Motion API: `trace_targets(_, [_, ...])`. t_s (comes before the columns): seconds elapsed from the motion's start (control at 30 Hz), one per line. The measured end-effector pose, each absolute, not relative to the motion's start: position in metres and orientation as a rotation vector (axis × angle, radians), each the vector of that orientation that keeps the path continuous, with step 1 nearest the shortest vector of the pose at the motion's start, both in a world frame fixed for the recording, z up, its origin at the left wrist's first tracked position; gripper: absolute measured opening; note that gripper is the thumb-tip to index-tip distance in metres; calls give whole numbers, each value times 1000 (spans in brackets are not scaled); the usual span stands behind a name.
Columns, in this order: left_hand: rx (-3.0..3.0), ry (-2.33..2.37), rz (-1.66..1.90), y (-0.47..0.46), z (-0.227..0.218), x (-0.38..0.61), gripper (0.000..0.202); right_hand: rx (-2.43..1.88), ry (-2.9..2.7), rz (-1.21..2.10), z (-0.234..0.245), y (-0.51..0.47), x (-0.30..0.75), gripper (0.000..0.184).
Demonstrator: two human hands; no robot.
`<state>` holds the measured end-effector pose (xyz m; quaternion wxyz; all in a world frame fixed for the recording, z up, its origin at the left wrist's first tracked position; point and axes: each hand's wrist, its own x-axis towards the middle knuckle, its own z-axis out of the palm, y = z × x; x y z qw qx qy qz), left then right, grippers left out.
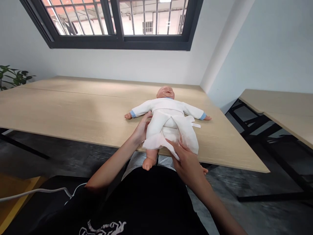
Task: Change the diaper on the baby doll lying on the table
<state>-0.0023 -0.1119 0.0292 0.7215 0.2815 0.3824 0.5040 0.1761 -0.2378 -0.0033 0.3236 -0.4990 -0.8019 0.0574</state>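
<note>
A baby doll [165, 92] lies on its back on the wooden table, head away from me, arms spread wide. It wears a white long-sleeved top [168, 103] with blue cuffs. Loose white trousers [156, 125] cover its hips and legs, with a gap at the middle showing more white cloth beneath. My left hand [142, 128] is closed round the trousers' left side at the hip, its fingers partly hidden. Lower down, my right hand [185, 159] grips the trouser cloth between the legs. One bare foot [148, 163] pokes out over the table's front edge.
The pale wooden table [73, 107] runs along the wall under a barred window [117, 40]. A white tab [196, 125] sticks out at the doll's right hip side in view. Another table [288, 104] stands at right, a plant [17, 77] at left, and a white cable [49, 190] lower left.
</note>
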Motion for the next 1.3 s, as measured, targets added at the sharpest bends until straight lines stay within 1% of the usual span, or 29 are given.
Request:
trace_targets(0.2, [491,882,1190,-99,28,-2,27,-1314,-2157,139,-3,-238,177,58])
trace_targets(0.33, [444,892,1049,-86,29,-15,24,-1334,-2227,67,-4,-240,177,60])
trace_targets(0.4, [467,874,892,-81,32,-24,28,-1322,-2264,23,-4,-241,177,61])
trace_targets(0.47, [493,841,762,-77,35,-30,36,-1302,-2286,4,-3,-241,177,62])
trace_targets(0.53, [505,814,731,-74,36,-31,43,-1303,-2287,-8,-2,-242,178,62])
trace_targets(0.63, [499,769,832,-70,32,-21,48,-1293,-2293,-12,-1,-242,178,63])
trace_targets(0.77, [394,741,1045,-68,25,-3,47,-1278,-2295,-5,-2,-242,179,64])
trace_targets(0.9, [298,701,1207,-69,25,6,42,-1262,-2309,16,-3,-242,180,66])
trace_targets(1.0, [335,731,1397,-66,27,9,33,-1263,-2318,24,-3,-241,180,65])
trace_targets(1.1, [494,757,1565,-60,24,9,18,-1266,-2340,6,-4,-242,180,63])
trace_targets(1.17, [667,791,1653,-58,21,5,13,-1262,-2350,-22,-5,-243,181,64])
trace_targets(1.23, [867,866,1713,-59,19,-1,13,-1235,-2347,-59,-5,-243,183,66])
trace_targets(1.3, [1082,945,1742,-65,21,-10,18,-1207,-2307,-128,1,-240,185,64])
